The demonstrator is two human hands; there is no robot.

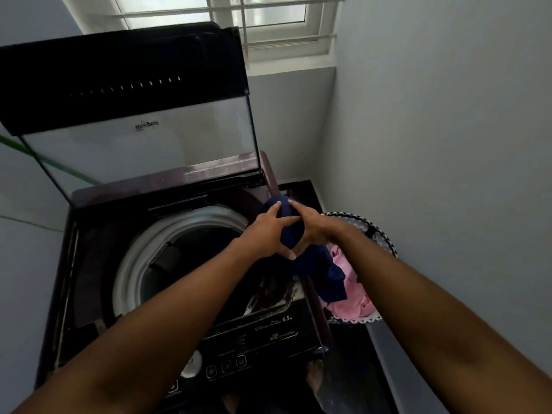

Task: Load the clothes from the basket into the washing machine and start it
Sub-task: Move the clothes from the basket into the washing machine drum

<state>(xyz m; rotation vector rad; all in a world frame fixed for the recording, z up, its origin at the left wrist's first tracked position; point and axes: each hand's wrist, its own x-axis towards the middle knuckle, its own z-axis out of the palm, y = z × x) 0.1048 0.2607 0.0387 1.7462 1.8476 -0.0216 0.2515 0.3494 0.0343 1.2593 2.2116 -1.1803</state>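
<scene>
A dark top-loading washing machine (89,264) stands in front of me with its glass lid (143,138) raised. Its round drum opening (191,252) has a pale rim, and the inside looks dark. Both hands hold a bundled navy blue garment (313,264) above the machine's right edge, between drum and basket. My left hand (265,231) grips it from the left, and my right hand (310,228) grips it from the right. Its loose end hangs down over the laundry basket (385,237), where pink clothes (355,300) lie.
The control panel (239,354) with a dial and buttons runs along the machine's near edge. A grey wall closes in on the right, right behind the basket. A window (268,19) sits above the lid. A green hose (53,164) crosses at the left.
</scene>
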